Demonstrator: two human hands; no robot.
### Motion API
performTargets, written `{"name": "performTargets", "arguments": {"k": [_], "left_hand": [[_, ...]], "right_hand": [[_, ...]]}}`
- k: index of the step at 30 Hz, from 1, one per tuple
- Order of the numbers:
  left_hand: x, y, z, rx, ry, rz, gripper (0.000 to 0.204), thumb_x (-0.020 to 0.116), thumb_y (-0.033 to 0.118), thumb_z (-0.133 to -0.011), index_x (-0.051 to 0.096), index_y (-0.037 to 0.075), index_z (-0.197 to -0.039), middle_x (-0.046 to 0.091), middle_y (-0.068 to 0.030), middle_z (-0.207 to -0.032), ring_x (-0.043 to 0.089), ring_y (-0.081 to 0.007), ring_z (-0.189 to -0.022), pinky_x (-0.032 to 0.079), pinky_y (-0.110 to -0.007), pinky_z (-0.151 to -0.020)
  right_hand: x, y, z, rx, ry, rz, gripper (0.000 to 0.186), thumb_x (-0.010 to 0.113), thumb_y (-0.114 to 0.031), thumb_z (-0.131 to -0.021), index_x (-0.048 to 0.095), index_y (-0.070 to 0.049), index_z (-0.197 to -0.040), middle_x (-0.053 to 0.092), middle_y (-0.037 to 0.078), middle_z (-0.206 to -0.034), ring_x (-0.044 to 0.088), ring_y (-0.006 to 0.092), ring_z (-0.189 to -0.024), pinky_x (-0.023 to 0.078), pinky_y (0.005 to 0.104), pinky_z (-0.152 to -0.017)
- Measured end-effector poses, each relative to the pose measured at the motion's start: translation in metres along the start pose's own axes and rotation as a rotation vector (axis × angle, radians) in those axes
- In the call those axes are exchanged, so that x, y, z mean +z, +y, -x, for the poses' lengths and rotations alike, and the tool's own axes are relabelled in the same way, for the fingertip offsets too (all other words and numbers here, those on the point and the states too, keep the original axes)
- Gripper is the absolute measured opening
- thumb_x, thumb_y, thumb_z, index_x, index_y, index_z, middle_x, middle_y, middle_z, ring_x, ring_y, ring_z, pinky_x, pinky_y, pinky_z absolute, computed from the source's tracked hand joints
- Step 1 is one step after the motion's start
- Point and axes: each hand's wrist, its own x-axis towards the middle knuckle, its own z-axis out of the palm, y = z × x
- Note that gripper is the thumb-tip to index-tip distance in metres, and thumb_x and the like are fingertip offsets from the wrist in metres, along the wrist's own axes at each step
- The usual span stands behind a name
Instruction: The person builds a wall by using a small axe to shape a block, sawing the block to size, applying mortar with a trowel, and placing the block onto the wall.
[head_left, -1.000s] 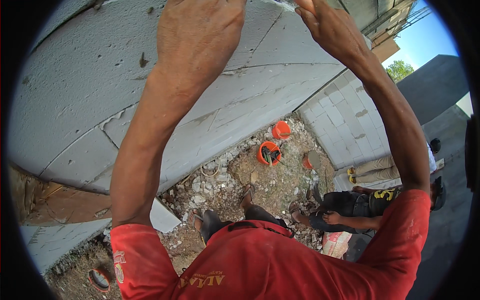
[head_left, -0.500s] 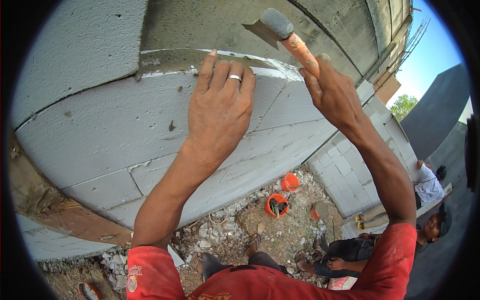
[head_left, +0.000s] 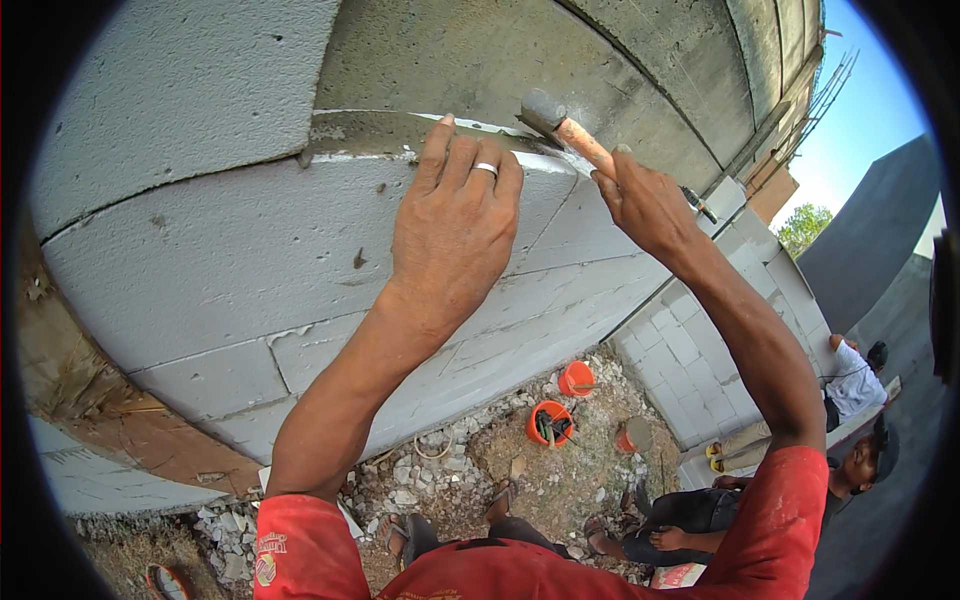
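Note:
My left hand (head_left: 455, 225), with a ring on one finger, lies on the top edge of a pale grey lightweight block (head_left: 300, 230), fingers stretched over the rim. Nothing is held in it. My right hand (head_left: 650, 205) is closed around the orange handle of a hatchet (head_left: 586, 146) with a blunt grey back. Its blade points down at the block's top edge, right of my left fingers; white dust or chips show there. Whether the blade has cut in is hard to see. Behind the edge rises a darker grey concrete wall (head_left: 440, 60).
A taller block (head_left: 180, 100) stands at the left. Below are orange buckets (head_left: 577, 378), one holding tools (head_left: 550, 424), on rubble-strewn ground (head_left: 480, 465). Two people, one in dark clothes (head_left: 690, 520) and one in a white shirt (head_left: 855, 375), are at the lower right.
The hatchet has come down from above the wall's edge to the block's top edge. My left hand stays on the rim, and the view has shifted slightly.

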Motion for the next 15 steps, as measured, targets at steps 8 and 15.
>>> {"name": "performTargets", "arguments": {"k": [8,15], "left_hand": [[-0.002,0.0,0.0,-0.002,0.019,0.052,0.028,0.058,0.006,-0.084,0.066,-0.001,-0.11,0.065,-0.0138,-0.105,0.059,-0.025,-0.108,0.035,-0.044,-0.118],[0.0,0.004,-0.001,0.009,0.004,0.047,0.029,0.059,0.007,-0.084,0.065,-0.002,-0.111,0.065,-0.0144,-0.106,0.059,-0.0257,-0.108,0.037,-0.044,-0.116]], "right_hand": [[-0.007,-0.008,0.001,-0.02,0.088,-0.037,0.03,0.055,-0.029,-0.102,0.05,0.001,-0.101,0.066,0.026,-0.076,0.066,0.0441,-0.066,0.05,0.053,-0.059],[-0.009,0.001,0.013,0.053,0.137,-0.034,0.031,0.056,-0.029,-0.101,0.051,0.002,-0.101,0.066,0.026,-0.081,0.066,0.0454,-0.071,0.051,0.0526,-0.063]]}}
